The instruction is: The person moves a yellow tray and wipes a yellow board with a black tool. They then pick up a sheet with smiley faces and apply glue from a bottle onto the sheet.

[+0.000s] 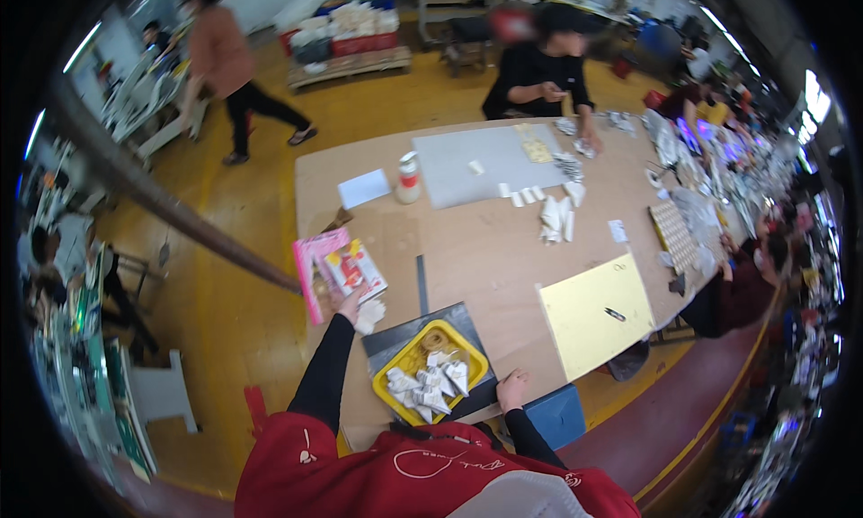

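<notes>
Left hand (349, 304) stretched out across the bench (485, 248), open fingers resting on the near corner of a pink packet (337, 271) at the bench's left edge, touching but not gripping. Right hand (512, 389) lying flat and loose on the bench beside a dark mat (431, 325), holding nothing. Between the hands, on that mat, a yellow tray (395, 374) heaped with folded white paper pieces (430, 383). Farther along, a yellow sheet (589, 316) with a pen (615, 314) on it, a grey board (476, 163), a white bottle (408, 177). Opposite, a person in black (539, 73) working at the far edge.
</notes>
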`<state>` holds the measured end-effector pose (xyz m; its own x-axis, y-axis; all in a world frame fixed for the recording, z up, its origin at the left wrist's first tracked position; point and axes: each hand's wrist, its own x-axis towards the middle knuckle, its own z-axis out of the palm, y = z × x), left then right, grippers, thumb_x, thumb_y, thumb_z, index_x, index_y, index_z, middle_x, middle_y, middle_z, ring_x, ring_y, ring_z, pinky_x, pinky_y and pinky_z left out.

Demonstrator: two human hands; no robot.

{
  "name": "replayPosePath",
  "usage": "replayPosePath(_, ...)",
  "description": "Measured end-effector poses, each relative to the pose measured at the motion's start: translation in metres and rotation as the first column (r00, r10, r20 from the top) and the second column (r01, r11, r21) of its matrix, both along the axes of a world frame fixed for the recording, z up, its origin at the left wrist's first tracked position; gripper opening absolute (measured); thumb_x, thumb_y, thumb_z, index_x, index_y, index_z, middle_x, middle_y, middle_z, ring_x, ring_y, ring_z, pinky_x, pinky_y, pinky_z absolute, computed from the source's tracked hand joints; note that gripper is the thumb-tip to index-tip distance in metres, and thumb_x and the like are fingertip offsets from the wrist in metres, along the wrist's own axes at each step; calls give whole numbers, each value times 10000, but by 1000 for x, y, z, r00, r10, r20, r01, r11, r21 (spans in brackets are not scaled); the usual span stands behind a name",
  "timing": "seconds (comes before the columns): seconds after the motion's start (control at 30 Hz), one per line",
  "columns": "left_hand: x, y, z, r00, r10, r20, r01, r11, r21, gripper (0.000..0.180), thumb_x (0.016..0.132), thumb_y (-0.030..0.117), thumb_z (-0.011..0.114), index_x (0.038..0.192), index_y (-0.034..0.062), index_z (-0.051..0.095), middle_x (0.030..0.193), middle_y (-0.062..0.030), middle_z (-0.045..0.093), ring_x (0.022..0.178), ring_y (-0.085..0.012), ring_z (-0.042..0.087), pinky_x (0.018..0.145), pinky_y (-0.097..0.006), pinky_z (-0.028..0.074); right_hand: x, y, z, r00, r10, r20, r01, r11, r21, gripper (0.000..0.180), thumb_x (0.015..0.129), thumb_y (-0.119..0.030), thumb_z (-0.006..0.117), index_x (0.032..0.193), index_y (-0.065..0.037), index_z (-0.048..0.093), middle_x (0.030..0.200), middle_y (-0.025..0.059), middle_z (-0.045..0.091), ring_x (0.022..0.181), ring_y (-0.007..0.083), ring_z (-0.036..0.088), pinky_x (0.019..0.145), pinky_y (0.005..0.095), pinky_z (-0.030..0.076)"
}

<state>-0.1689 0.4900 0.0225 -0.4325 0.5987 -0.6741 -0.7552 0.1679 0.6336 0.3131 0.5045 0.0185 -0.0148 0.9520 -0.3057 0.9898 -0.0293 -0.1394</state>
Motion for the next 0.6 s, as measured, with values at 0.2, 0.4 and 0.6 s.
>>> replayPosePath(0.2, -17, 23, 12, 803, -114, -585, -117, 932, -342, 608, 761, 57, 764, 1276, 88, 443, 1206, -142, 588, 1019, -263, 636, 785, -470, 547, 8, -9, 8, 993, -71, -95, 71, 997, 2, 584, 833, -120, 513, 1339, 154, 413, 1336, 409, 426, 1329, 496, 354, 1147, 493, 244)
replayPosePath(0.4, 17, 65, 73, 326, -736, -593, -261, 533, -805, 909, 718, 548, 750, 1467, 270, 318, 1531, -177, 270, 1420, -391, 233, 1046, -672, 277, 7, -17, 10, 992, -62, -107, 68, 996, 62, 586, 826, -120, 520, 1332, 158, 418, 1311, 428, 430, 1330, 500, 351, 1155, 488, 229)
replayPosePath(0.6, 11, 51, 64, 136, -904, -405, -96, 395, -914, 997, 728, 620, 707, 1519, 435, 129, 1606, -158, -70, 1458, -449, 36, 1023, -765, 169, 5, -12, -1, 994, -98, -51, 101, 992, 72, 604, 826, -153, 550, 1343, 134, 424, 1305, 439, 425, 1307, 516, 373, 1146, 493, 244)
